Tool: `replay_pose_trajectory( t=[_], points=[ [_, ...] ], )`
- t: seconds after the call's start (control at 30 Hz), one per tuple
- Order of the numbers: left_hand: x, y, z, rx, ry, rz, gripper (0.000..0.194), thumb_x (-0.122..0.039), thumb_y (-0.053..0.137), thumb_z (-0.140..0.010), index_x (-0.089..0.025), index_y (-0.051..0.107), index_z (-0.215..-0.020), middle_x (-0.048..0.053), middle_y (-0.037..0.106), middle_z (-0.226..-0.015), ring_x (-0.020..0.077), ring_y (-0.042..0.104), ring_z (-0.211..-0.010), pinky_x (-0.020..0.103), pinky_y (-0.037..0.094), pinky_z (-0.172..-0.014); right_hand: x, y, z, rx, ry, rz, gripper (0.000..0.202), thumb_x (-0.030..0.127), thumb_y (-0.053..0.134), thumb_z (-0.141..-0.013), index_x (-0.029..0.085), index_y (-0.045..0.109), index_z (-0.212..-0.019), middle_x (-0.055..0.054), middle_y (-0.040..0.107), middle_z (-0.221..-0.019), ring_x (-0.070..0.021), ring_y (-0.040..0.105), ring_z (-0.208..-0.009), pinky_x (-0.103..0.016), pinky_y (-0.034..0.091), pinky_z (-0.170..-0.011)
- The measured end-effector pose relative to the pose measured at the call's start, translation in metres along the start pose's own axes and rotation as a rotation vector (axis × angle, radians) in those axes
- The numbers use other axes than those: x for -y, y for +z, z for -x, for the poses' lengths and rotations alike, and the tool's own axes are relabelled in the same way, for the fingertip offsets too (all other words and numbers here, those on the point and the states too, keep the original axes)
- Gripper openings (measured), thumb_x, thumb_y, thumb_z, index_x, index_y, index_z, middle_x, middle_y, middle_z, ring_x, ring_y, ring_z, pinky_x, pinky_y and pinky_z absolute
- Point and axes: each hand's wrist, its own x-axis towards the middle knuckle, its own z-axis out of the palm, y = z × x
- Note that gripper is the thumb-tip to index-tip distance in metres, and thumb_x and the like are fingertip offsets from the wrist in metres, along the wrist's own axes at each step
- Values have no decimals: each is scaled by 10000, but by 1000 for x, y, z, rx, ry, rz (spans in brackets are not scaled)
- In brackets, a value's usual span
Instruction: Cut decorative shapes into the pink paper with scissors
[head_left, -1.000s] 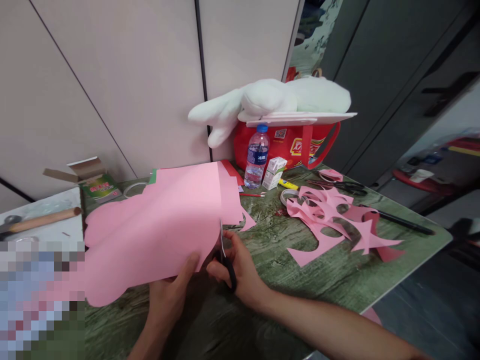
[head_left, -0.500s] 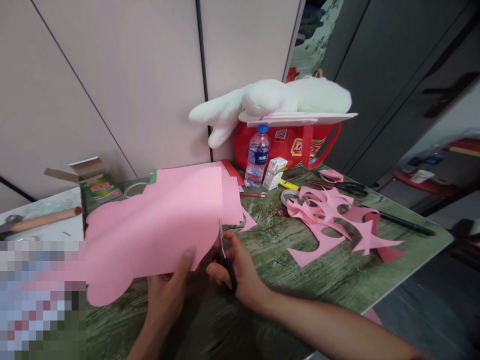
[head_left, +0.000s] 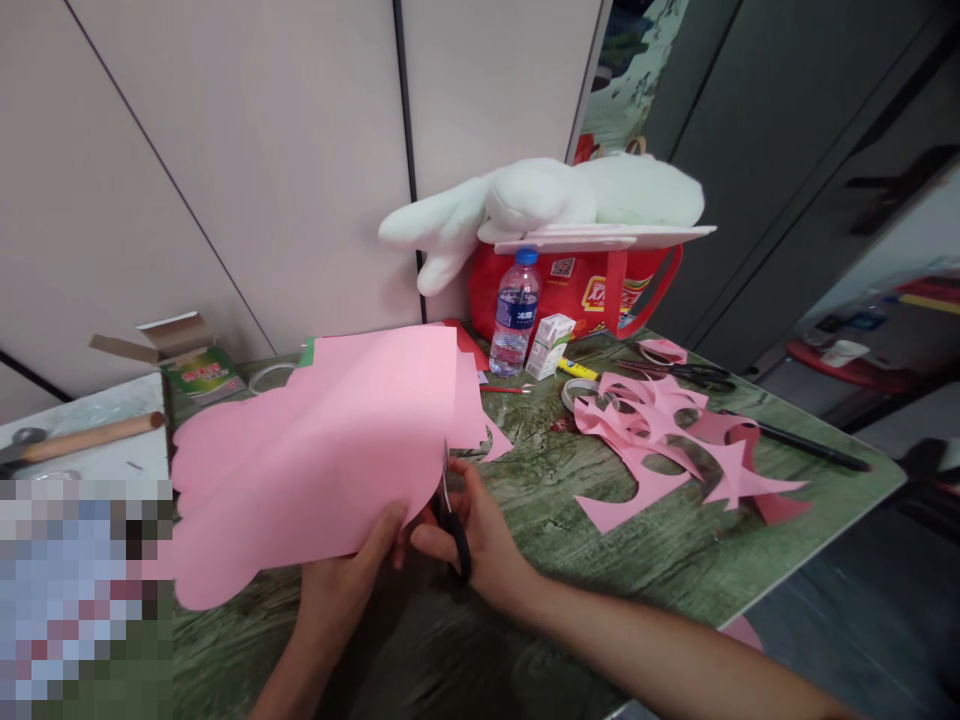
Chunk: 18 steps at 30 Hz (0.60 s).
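Note:
A large pink paper sheet (head_left: 322, 450) with a scalloped left edge is raised over the green table. My left hand (head_left: 360, 560) grips its lower edge, thumb on top and fingers mostly hidden beneath. Black-handled scissors (head_left: 456, 535) are in my right hand (head_left: 480, 530), with fingers wrapped round the handles. Their blades point away from me and meet the sheet's right edge. More pink paper (head_left: 469, 400) lies under and behind the sheet.
Curled pink scraps (head_left: 660, 420) lie to the right, beside a tape roll (head_left: 577, 393) and a black pen (head_left: 810, 442). Behind stand a water bottle (head_left: 514, 315), a small white box (head_left: 550, 346) and a red bag (head_left: 570, 290). A wooden-handled tool (head_left: 94, 438) lies left.
The sheet's right part has shifted slightly right and flattened. My left hand has moved a little right, closer to the scissors, and the scissors have tilted slightly.

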Motion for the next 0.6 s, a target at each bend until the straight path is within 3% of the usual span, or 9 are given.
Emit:
replay_pose_trajectory(
  t=[0.3,0.6],
  points=[
    [-7,-1,0,-4,-8,-45,405,-405,636,-712,-220,493,-381,-31,481,-375,133,488,-440,270,430,-529,3,0,1,-13,51,-34,784,552,811,-602,241,347,-1151,77,516,-661,-166,589,-620,-308,460,-619],
    [-9,-1,-1,-10,-2,21,392,-384,657,-705,-206,503,-391,-18,482,-377,119,437,-396,255,378,-427,8,1,1,-39,74,-79,737,497,834,-591,224,371,-1095,100,500,-613,-105,479,-541,-240,374,-554]
  ],
)
